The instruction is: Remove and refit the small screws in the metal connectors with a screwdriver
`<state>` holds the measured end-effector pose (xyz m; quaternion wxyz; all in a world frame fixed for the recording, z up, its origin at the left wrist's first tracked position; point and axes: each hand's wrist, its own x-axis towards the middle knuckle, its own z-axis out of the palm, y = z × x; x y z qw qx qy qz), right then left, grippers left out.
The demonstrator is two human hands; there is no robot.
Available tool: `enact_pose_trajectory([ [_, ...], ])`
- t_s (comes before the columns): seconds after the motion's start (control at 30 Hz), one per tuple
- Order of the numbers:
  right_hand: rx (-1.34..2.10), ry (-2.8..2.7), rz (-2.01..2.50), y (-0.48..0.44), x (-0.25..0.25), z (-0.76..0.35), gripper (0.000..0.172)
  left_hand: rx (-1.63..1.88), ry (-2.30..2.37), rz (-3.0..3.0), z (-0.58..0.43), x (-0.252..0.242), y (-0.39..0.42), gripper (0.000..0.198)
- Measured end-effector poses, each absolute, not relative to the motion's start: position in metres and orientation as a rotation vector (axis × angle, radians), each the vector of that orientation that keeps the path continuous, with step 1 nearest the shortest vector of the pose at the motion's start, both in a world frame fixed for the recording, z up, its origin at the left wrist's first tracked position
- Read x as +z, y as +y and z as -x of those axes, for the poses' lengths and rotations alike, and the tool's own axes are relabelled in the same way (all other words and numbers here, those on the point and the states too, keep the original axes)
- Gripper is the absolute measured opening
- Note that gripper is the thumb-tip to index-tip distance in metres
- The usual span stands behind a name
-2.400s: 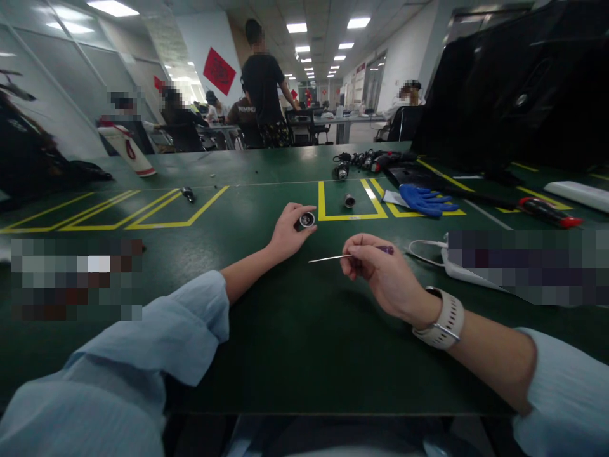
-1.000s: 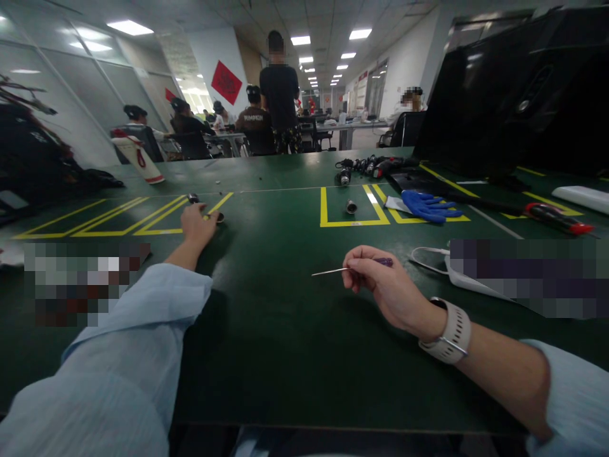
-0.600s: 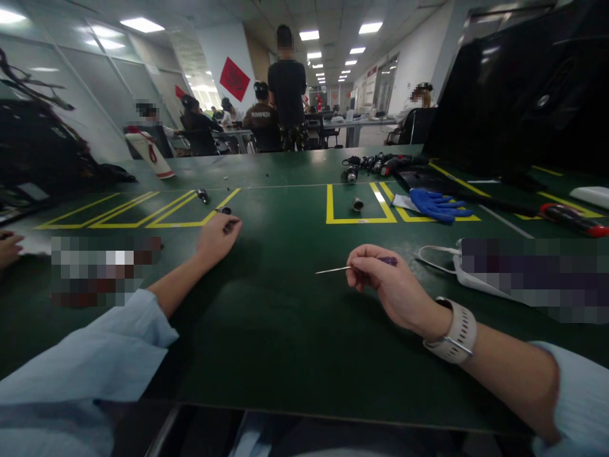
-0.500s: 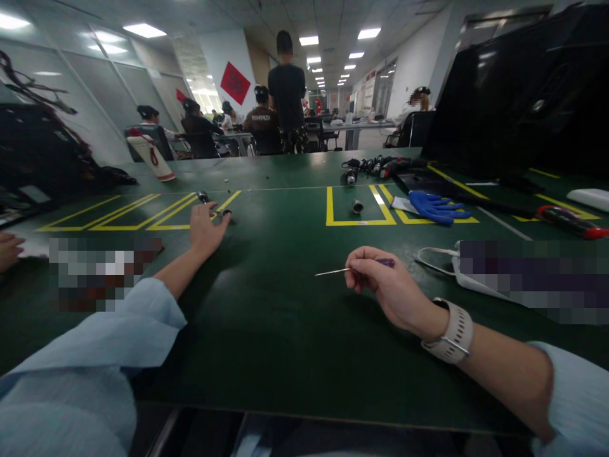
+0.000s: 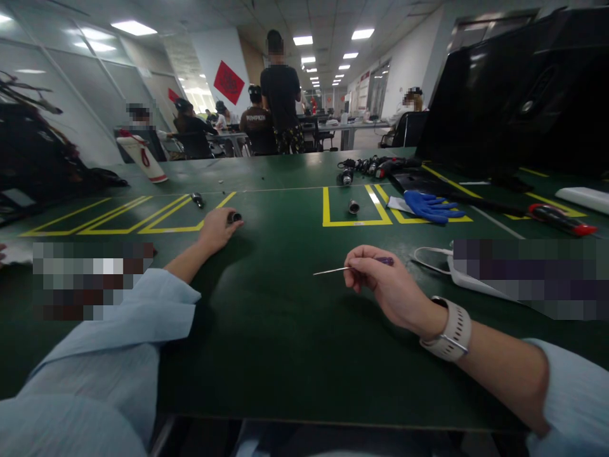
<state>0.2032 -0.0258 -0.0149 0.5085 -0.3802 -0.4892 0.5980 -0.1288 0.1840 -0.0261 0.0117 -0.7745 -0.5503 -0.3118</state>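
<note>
My left hand (image 5: pixel 216 230) reaches out over the green table (image 5: pixel 285 330) and closes its fingers on a small dark round part (image 5: pixel 234 218) beside a yellow line. My right hand (image 5: pixel 380 282) rests nearer to me, pinching a thin screwdriver (image 5: pixel 333 270) with a purple handle, its metal shaft pointing left. Another small cylinder part (image 5: pixel 196 200) lies just beyond my left hand. One more small cylindrical part (image 5: pixel 353 206) stands inside a yellow-marked box further right.
A blue glove (image 5: pixel 431 205), a red-handled tool (image 5: pixel 556 219), a pile of dark parts (image 5: pixel 366 166) and a large black case (image 5: pixel 514 95) sit at the right. A white cable and device (image 5: pixel 442 263) lie near my right hand. Several people stand or sit beyond the table.
My left hand carried the round part from the table's middle to the left by the yellow lines, set it down briefly, and now grips it again. My right hand stayed put.
</note>
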Motion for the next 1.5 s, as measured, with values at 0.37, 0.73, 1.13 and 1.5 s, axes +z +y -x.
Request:
enact_pose_trajectory([
  [0.37, 1.359, -1.084, 0.745, -0.029, 0.0, -0.208, 0.028, -1.446, -1.264, 3.066, -0.013, -0.018, 0.043, 0.036],
  [0.73, 0.637, -1.767, 0.914, -0.053, 0.005, -0.202, 0.032, -1.315, -0.972, 3.276, -0.032, -0.034, 0.028, 0.018],
  [1.13, 0.596, -1.799, 0.975, -0.053, -0.001, -0.196, 0.031, -1.367, -0.948, 3.191, -0.032, -0.035, 0.024, 0.013],
  [1.5, 0.725, -1.688, 0.922, -0.045, -0.007, -0.199, 0.032, -1.303, -1.023, 3.138, -0.032, -0.034, 0.024, 0.014],
])
